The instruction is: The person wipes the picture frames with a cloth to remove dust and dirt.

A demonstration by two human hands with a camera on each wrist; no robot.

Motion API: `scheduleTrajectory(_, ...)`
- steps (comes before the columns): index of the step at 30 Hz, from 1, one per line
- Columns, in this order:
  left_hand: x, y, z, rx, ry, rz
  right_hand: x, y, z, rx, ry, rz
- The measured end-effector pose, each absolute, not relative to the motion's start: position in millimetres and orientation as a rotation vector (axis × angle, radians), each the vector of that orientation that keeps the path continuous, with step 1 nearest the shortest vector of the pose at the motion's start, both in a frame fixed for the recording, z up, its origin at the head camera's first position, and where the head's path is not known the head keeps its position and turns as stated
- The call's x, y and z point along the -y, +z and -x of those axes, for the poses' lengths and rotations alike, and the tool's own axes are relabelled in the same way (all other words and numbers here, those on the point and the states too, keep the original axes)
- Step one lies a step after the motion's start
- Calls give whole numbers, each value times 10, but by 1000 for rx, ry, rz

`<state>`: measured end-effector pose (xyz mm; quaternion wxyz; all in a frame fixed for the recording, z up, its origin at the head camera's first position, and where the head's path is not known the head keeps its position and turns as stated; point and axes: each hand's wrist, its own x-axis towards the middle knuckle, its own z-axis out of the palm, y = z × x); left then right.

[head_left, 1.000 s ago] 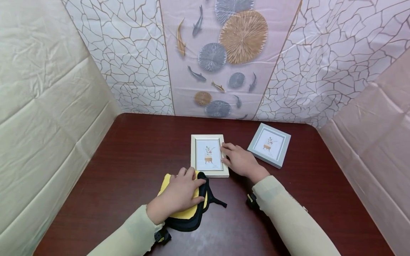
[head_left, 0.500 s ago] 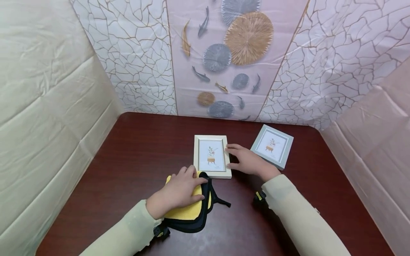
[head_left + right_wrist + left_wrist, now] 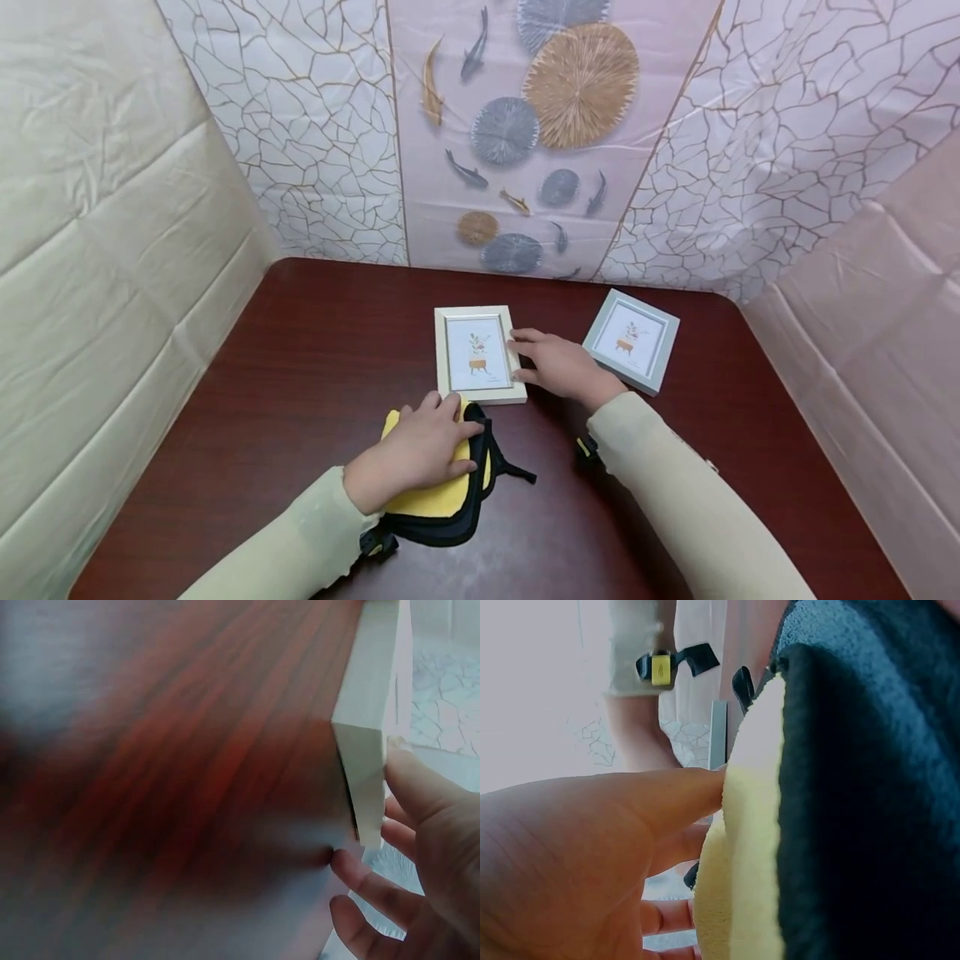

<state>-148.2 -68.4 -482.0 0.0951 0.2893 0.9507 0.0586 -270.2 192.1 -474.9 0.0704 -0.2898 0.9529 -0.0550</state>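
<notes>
My left hand [image 3: 420, 446] lies on top of a folded yellow and black cleaning cloth [image 3: 431, 504] with a dark hanging loop. In the left wrist view, its fingers rest on the cloth's yellow face [image 3: 742, 825], and a grey plush layer shows beyond the black edging. Right at the cloth's far end lies a cream picture frame [image 3: 477, 354], face up, holding a print of a plant in an orange pot. My right hand [image 3: 558, 367] touches the frame's right edge with spread fingers. In the right wrist view, the thumb is against the frame [image 3: 367, 675], other fingers low beside it.
A grey-blue picture frame [image 3: 632, 342] with a similar print lies turned at the back right of the dark red wooden table [image 3: 322, 333]. Patterned fabric [image 3: 315, 125] hangs behind the table, and pale fabric walls [image 3: 112, 250] stand on both sides.
The cream frame has shifted left and slightly away, together with my right hand at its edge. My left hand and the cloth have stayed nearly in place. The head view has swayed slightly.
</notes>
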Motion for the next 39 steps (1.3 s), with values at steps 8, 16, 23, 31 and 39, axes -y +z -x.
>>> scheduleTrajectory(8,683,-4809,1498,-2794,180,-854,-1406,-4727,2922,-2875,-35,838)
scheduleTrajectory(16,694,-4830,1512,-2805,124,-890,-782,-4541,3046,-2745,184,919)
scheduleTrajectory(23,711,-4825,1478,-2837,122,-925,-293,-4471,3123,-2665,299,996)
scheduleTrajectory(31,689,-4874,1475,-2830,183,-936,-39,-4540,3080,-2670,295,994)
scheduleTrajectory(39,735,-4849,1502,-2801,178,-915,-736,-4502,3165,-2804,-5,990)
